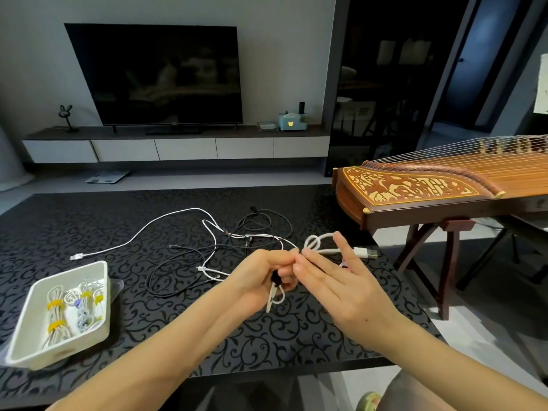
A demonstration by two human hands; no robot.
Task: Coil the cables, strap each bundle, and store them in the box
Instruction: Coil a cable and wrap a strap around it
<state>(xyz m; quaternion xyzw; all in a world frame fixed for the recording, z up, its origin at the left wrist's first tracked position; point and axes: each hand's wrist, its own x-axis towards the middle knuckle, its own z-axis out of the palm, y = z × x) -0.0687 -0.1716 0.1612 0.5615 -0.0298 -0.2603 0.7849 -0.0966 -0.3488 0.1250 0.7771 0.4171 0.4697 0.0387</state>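
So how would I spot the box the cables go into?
Find the black patterned table. Near its front left corner sits a white rectangular box. It alone holds coiled bundles with yellow straps, while the loose cables sprawl across the tabletop.

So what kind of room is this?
Most likely a living room in someone's home. There is a big television on a low cabinet by the wall, and a wooden stringed instrument on a stand. Cables lie on a dark patterned table.
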